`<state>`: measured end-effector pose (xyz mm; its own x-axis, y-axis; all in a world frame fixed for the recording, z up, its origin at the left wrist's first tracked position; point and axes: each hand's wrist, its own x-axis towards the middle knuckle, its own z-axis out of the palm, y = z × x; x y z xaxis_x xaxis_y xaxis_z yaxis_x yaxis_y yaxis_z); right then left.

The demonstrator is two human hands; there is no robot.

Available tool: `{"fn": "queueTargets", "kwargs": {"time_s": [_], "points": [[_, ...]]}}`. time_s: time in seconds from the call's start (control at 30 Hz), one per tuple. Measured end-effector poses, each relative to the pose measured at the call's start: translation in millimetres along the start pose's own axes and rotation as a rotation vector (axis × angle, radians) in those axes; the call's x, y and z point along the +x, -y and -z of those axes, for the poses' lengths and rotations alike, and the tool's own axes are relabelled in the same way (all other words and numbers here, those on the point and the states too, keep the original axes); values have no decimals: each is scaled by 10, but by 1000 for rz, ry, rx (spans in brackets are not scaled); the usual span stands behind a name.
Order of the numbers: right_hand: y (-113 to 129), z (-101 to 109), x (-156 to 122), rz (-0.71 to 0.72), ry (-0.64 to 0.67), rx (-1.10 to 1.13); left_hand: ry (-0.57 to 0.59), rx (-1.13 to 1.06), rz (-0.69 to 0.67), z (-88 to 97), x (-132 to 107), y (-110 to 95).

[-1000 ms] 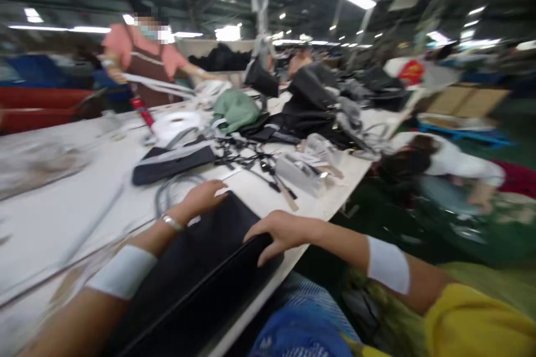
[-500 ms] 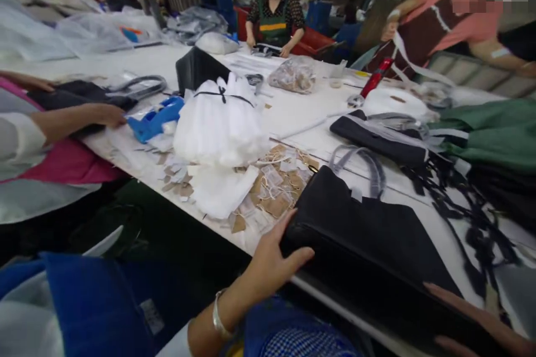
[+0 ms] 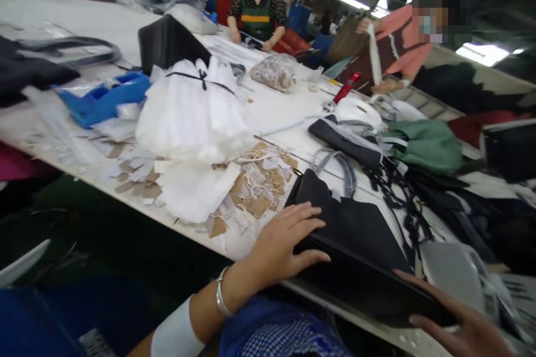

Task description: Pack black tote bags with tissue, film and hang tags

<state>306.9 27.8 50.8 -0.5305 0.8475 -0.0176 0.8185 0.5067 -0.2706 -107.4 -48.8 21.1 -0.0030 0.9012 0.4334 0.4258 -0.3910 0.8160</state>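
Observation:
A black handbag (image 3: 355, 228) lies on its side at the table's near edge, its base turned towards me. Its clear-wrapped handles (image 3: 341, 170) point away from me. My left hand (image 3: 288, 240) rests on the bag's left end, fingers stretched out and spread over the black surface, thumb apart. At the bag's right end, my right hand (image 3: 452, 312) grips the corner, fingers along the upper edge and thumb against the base. Just left of the bag lies a pile of brown tags with white strings (image 3: 259, 184).
A tied bundle of white foam sheets (image 3: 192, 111) stands beyond the tags, with a blue tape dispenser (image 3: 104, 97) to its left. Black straps (image 3: 397, 206) and green fabric (image 3: 431, 145) lie to the right. Two co-workers (image 3: 257, 11) (image 3: 389, 56) stand across the table.
My view has swung right. My left hand's fingers have come from behind the bag's end to lie over its top. The co-worker's arms at the left have left the view.

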Motion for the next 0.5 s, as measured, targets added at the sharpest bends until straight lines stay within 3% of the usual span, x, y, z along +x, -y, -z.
{"fn": "queueTargets", "kwargs": {"time_s": [0.07, 0.23, 0.4, 0.5], "points": [[104, 26, 14, -69, 27, 58, 56, 84, -50, 16, 106, 16], [102, -107, -17, -210, -81, 224, 62, 296, -3, -21, 179, 126], [39, -474, 147, -354, -248, 232, 119, 467, 254, -145, 318, 392], [26, -666, 370, -461, -242, 243, 192, 580, 412, -280, 488, 606]]}}
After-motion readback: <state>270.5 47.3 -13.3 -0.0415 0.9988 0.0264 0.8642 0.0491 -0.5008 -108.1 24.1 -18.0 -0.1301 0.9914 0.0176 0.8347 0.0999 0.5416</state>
